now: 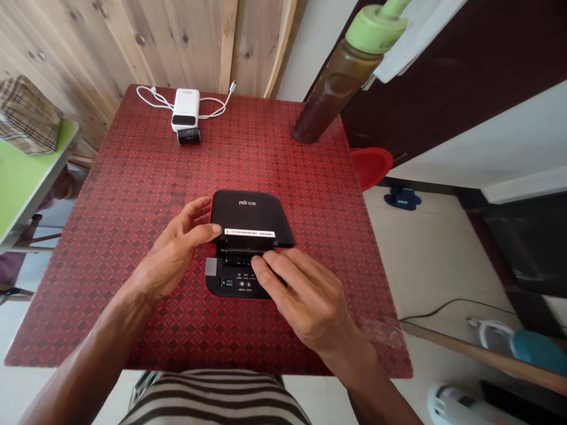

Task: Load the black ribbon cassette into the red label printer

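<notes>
A flat black device with rounded corners and red edging lies on the red table, with a white warning strip across its middle. Below the strip, a recessed slot is exposed; small printed symbols and a grey patch mark the panel beneath. My left hand grips the device's left side, thumb on top by the strip and fingers around the edge. The fingers of my right hand are bent together, their tips at the slot's right end. Whatever lies under those fingertips is hidden.
At the table's back are a white power bank with a white cable and a small black cylinder. A tall brown bottle with a green lid stands at the back right. A red stool is beyond the right edge.
</notes>
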`<action>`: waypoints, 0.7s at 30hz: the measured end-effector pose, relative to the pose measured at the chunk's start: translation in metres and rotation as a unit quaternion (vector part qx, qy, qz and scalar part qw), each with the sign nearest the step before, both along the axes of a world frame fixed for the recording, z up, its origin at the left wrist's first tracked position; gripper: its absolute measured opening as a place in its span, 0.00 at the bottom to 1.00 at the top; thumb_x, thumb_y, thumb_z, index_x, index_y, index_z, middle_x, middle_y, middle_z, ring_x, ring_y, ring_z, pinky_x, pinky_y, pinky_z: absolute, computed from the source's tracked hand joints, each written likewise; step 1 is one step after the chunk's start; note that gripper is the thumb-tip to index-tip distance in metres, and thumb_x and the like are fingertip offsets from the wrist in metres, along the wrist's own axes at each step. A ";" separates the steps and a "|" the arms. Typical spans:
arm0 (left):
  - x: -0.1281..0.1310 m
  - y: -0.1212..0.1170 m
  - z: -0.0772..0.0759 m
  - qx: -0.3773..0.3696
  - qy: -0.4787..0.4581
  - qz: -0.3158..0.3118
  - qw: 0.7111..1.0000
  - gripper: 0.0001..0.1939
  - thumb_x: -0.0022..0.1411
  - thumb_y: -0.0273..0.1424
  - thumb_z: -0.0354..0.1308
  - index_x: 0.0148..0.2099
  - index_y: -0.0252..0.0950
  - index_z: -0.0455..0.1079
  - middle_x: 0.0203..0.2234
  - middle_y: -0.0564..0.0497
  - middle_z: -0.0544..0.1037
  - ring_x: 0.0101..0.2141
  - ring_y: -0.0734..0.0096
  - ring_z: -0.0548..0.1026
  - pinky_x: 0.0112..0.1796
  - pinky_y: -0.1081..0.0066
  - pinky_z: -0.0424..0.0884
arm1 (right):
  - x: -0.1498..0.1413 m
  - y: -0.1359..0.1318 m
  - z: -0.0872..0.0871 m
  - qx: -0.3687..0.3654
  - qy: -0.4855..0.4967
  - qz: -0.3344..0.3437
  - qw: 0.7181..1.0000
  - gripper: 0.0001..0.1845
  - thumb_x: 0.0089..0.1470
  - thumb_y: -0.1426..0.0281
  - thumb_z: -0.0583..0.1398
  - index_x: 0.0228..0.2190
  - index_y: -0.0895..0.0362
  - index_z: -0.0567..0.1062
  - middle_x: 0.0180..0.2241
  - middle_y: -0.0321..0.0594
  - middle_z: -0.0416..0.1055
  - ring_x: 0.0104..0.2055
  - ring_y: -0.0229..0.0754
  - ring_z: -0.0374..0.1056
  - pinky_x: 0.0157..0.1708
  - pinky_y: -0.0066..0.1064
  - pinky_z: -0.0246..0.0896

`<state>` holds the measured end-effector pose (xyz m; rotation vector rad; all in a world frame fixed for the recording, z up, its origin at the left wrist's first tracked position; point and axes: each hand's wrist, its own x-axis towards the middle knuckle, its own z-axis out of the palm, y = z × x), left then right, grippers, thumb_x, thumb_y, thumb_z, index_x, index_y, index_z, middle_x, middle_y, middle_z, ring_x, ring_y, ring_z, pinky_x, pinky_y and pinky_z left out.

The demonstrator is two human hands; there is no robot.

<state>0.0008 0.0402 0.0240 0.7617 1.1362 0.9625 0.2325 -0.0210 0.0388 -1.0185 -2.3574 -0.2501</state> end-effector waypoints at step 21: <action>0.000 -0.028 -0.018 0.027 0.007 -0.017 0.999 0.35 0.66 0.41 0.77 0.72 0.45 0.75 0.74 0.43 0.76 0.78 0.40 0.66 0.77 0.41 0.61 | 0.004 -0.009 -0.008 -0.052 0.076 -0.036 0.995 0.15 0.71 0.82 0.68 0.57 0.64 0.80 0.46 0.51 0.89 0.45 0.50 0.83 0.48 0.42 0.80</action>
